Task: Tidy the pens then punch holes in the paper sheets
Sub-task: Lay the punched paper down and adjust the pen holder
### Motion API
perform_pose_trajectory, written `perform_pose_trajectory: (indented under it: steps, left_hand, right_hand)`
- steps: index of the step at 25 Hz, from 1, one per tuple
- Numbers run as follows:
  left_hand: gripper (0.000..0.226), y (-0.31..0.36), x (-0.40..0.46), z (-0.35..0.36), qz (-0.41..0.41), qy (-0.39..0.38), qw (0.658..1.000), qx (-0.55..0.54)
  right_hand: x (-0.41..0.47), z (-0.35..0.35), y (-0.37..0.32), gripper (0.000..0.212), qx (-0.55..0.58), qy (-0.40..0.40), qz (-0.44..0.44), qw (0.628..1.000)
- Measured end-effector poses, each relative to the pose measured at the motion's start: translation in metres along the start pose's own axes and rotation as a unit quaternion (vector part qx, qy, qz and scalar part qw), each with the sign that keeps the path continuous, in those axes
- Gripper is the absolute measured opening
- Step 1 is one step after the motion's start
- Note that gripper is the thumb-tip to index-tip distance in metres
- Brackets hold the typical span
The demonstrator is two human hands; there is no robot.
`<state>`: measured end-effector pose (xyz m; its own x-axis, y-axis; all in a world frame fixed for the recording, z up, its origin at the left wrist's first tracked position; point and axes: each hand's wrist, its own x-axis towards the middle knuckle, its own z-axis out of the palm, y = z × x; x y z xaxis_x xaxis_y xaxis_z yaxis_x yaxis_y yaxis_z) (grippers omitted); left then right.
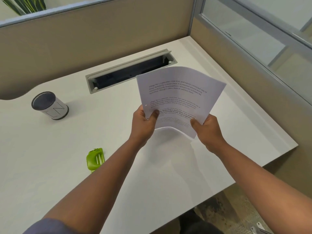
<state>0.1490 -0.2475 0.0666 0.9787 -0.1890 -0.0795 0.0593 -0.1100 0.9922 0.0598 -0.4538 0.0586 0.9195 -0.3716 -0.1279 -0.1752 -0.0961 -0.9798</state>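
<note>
Both my hands hold a small stack of printed paper sheets (179, 92) in the air above the white desk (50, 166). My left hand (145, 122) pinches the left edge, where a punched hole shows just above the thumb. My right hand (208, 130) grips the bottom right corner. The sheets bow upward in the middle. A green hole punch (94, 160) lies on the desk, left of my left forearm. A grey pen holder cup (50, 106) with a dark rim stands at the left; no pens show in it from here.
An open cable tray slot (131, 71) is set into the desk behind the sheets. Beige partition walls (101, 36) close the back and right sides. The desk's right and near edges drop to the floor (228, 217).
</note>
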Motion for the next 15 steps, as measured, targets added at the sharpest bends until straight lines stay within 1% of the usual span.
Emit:
perform_pose_trajectory:
  steps: [5, 7, 9, 11, 13, 15]
  left_hand:
    - [0.02, 0.004, 0.0, -0.001, -0.007, -0.007, 1.0, -0.001]
    - [0.018, 0.006, 0.003, -0.005, -0.026, 0.005, 0.999, -0.018]
    - [0.015, 0.007, 0.008, -0.011, -0.075, 0.024, 0.993, -0.086]
    - [0.019, 0.008, 0.009, -0.017, -0.131, 0.031, 0.974, -0.183]
    - [0.027, 0.008, 0.007, -0.019, -0.174, 0.033, 0.946, -0.273]
    - [0.031, 0.006, 0.004, -0.015, -0.194, 0.036, 0.923, -0.33]
  right_hand:
    - [0.0, -0.004, 0.001, 0.033, 0.004, -0.004, 0.024, 1.0]
    - [0.001, -0.01, -0.002, 0.031, 0.024, -0.016, 0.027, 0.999]
    - [0.002, -0.019, -0.003, 0.027, 0.074, -0.032, 0.051, 0.995]
    - [-0.001, -0.023, -0.002, 0.026, 0.146, -0.015, 0.099, 0.984]
    - [-0.008, -0.018, 0.001, 0.024, 0.225, 0.003, 0.158, 0.961]
    - [-0.017, -0.007, 0.003, 0.025, 0.296, -0.03, 0.19, 0.936]
